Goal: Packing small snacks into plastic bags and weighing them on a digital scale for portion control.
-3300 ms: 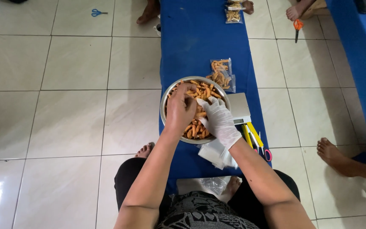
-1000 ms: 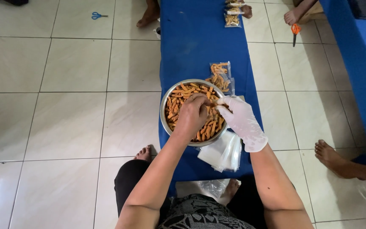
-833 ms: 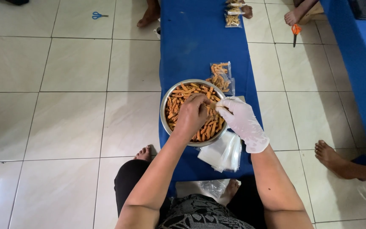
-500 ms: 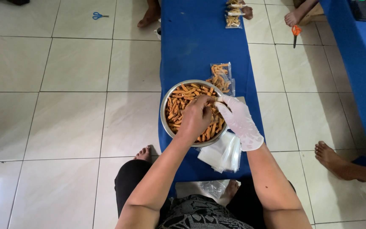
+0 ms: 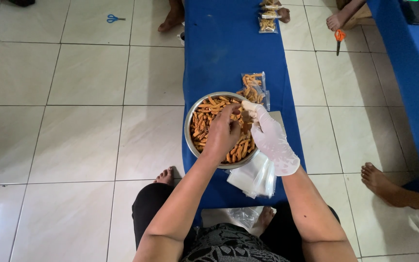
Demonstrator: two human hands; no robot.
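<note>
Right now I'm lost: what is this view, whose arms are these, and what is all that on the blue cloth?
There is one picture, taken by a camera on a person's head, looking down. The two arms are that person's own. The left hand is bare and the right hand wears a white glove; both are over a metal bowl of orange snack sticks, pinching something small that I cannot make out. The bowl stands on a low table with a blue cloth. Beside it lie a stack of clear plastic bags and a filled snack bag. Scissors lie on the floor.

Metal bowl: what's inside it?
The metal bowl holds orange snack sticks. The left hand and gloved right hand cover its middle and right side; the bowl's bottom cannot be seen.
</note>
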